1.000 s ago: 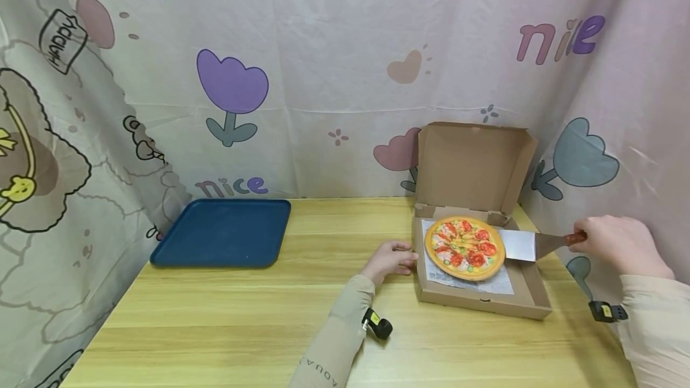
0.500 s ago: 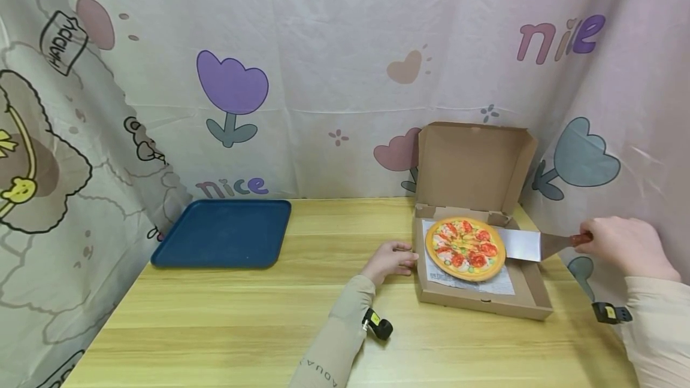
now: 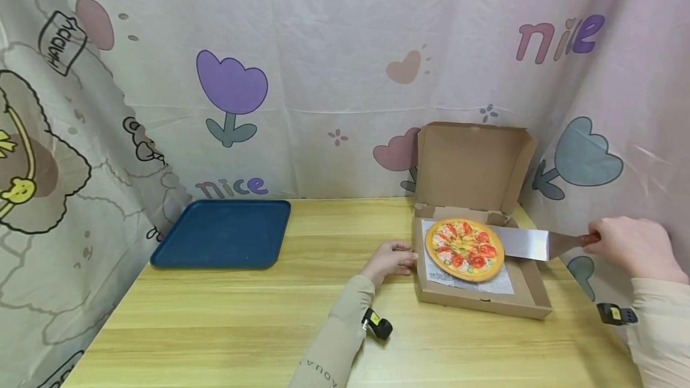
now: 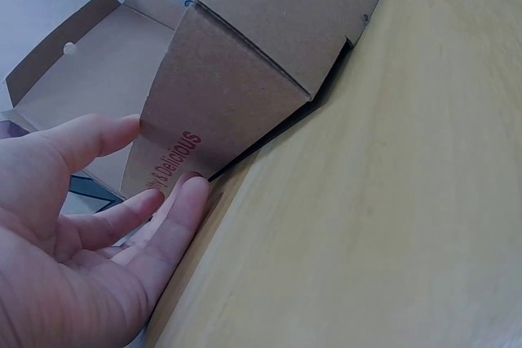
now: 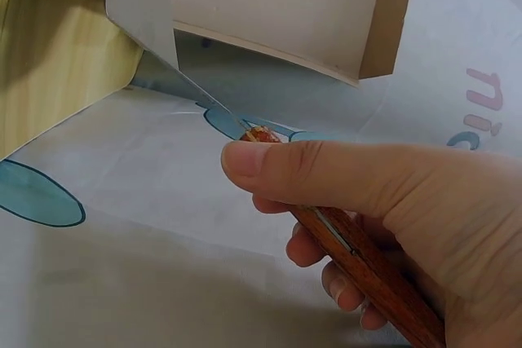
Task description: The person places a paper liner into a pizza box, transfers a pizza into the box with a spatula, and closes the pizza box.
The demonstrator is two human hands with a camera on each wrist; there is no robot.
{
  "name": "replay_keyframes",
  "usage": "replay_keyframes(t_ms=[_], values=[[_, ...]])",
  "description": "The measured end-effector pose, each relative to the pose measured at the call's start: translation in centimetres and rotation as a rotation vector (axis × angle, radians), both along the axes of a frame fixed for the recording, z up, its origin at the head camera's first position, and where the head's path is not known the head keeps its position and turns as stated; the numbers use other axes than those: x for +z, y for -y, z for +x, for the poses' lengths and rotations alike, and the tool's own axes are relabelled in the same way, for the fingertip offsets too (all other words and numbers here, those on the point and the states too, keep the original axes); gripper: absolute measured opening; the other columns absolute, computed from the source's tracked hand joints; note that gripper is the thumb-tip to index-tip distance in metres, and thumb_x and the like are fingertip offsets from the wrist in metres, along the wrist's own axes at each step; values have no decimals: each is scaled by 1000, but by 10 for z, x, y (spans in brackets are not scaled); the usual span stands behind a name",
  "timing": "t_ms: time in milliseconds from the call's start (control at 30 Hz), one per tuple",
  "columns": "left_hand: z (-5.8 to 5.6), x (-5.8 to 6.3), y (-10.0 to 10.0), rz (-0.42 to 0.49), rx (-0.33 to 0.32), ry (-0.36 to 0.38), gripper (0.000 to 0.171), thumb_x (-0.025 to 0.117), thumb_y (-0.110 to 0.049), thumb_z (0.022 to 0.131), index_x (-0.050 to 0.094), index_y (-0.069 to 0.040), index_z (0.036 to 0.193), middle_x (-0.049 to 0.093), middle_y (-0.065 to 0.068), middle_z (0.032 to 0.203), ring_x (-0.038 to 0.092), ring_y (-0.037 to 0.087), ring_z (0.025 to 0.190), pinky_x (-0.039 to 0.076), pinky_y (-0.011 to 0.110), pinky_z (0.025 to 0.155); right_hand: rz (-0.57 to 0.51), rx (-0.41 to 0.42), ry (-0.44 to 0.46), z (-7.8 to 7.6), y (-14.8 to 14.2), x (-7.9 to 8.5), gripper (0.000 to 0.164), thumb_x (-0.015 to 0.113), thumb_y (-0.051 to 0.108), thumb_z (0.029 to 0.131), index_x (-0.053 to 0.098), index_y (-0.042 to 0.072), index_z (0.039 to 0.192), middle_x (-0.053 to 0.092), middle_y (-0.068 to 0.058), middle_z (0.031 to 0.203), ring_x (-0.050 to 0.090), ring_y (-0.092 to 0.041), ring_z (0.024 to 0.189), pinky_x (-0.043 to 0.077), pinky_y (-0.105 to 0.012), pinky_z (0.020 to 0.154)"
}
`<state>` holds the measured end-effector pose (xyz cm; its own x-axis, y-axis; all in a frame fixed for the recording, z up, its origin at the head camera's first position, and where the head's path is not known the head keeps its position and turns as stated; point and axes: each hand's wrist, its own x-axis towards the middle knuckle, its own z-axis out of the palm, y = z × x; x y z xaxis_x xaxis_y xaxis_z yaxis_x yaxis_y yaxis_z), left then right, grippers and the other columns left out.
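A round pizza point(image 3: 465, 250) with red and green toppings lies on a printed paper sheet point(image 3: 501, 285) inside a lidded cardboard box point(image 3: 474, 303). My left hand point(image 3: 388, 261) presses fingertips against the box's left wall, below its rim; the left wrist view shows the fingers point(image 4: 183, 209) at the red lettering on that wall. My right hand point(image 3: 628, 245) grips the brown wooden handle point(image 5: 367, 270) of a metal spatula point(image 3: 528, 244). Its flat blade reaches over the box's right wall, and its front end meets the pizza's right edge, where the pizza hides the tip.
The box lid point(image 3: 469, 166) stands upright at the back, near the patterned curtain point(image 3: 334, 76). A dark blue tray point(image 3: 232, 235) sits at the left of the wooden table point(image 3: 242, 328). Curtain also hangs close by my right hand.
My right hand has drawn the spatula to the right, so more of the blade shows beside the pizza. The left hand, box and pizza hold nearly the same places.
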<state>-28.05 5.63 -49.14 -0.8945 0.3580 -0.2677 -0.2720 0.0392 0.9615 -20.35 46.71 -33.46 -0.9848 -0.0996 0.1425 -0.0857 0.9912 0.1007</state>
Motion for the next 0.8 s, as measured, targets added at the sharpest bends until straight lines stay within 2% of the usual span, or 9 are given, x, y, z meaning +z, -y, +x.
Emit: replay_keyframes(t_ms=[633,800], values=[[0,1,1,12,7,-10,43,72,-13,86,57,3,122,68,14,103,66,16,84,60,31,76,42,-38,-15,0,-5,0,22,81,17,69,62,22,60,66,1,61,54,-15,53,36,-33,46],[1,2,0,15,5,-5,42,71,-11,86,57,4,123,68,15,103,67,17,84,60,31,76,52,-23,-88,2,-6,-2,27,80,15,66,56,20,56,61,2,56,54,-19,51,35,-35,46]])
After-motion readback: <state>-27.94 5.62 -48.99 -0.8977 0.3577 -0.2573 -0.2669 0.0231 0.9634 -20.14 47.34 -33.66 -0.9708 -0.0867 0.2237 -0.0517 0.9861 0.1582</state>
